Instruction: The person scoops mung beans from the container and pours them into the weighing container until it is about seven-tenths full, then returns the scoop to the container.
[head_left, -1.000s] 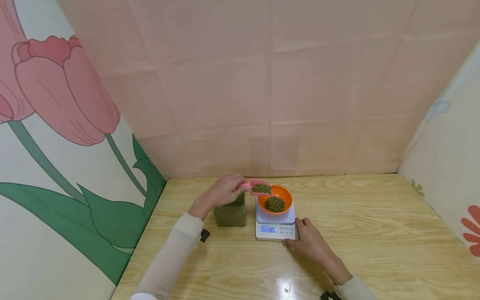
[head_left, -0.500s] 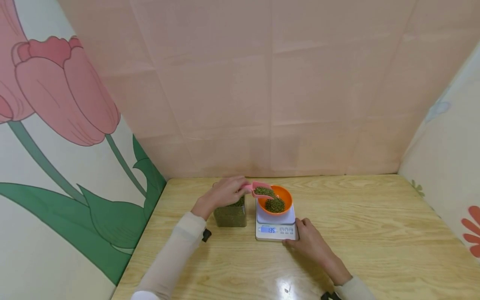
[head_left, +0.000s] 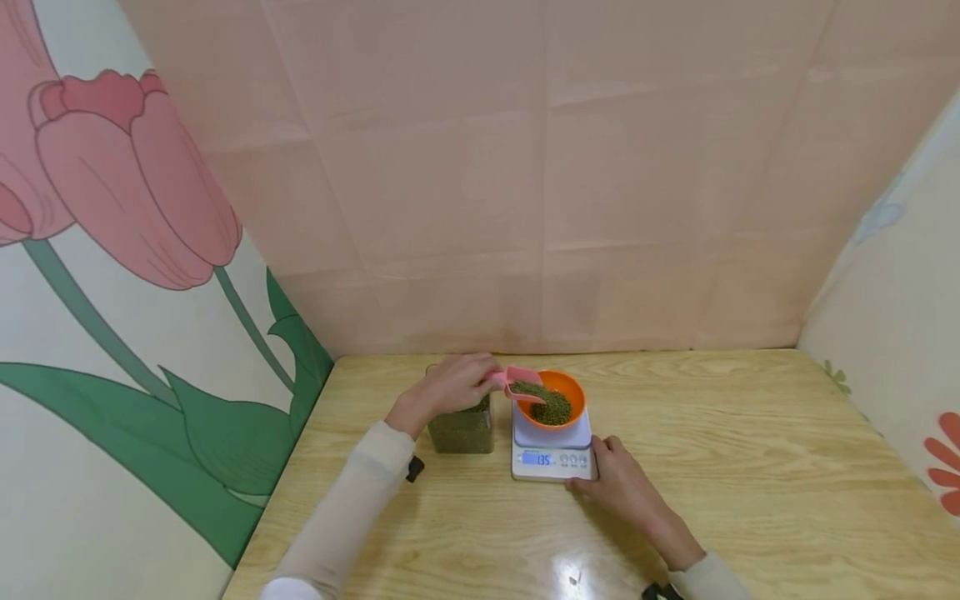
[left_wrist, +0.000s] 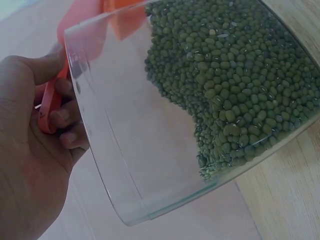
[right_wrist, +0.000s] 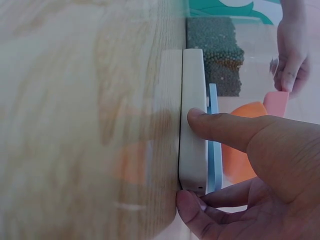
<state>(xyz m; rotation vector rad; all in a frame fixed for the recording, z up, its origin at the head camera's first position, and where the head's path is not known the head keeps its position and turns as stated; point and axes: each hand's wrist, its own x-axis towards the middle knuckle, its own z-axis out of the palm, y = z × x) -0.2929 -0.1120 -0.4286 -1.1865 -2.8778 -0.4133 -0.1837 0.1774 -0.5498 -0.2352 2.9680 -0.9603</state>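
Note:
My left hand (head_left: 452,385) grips the handle of a pink scoop (head_left: 523,374), which tilts over the left rim of an orange bowl (head_left: 573,390). Green mung beans lie in the scoop, and a heap of them (head_left: 552,409) fills part of the bowl. Under the bowl is a white kitchen scale (head_left: 525,473) whose display appears to read 135. The scale's front right corner is held by my right hand (head_left: 621,485); in the right wrist view the thumb (right_wrist: 215,125) presses its edge. Below my left hand stands a clear container (left_wrist: 125,150) of mung beans (left_wrist: 240,85).
The wooden table (head_left: 712,442) extends to the right and in front of the scale. A pinkish covering (head_left: 480,208) rises behind its back edge. On the left is a wall with a painted tulip (head_left: 127,183), and a pale wall stands on the right.
The scoop has tipped further down and slightly right over the bowl, and its beans have slid toward the lip. My right hand and the scale have stayed put; the display looks the same.

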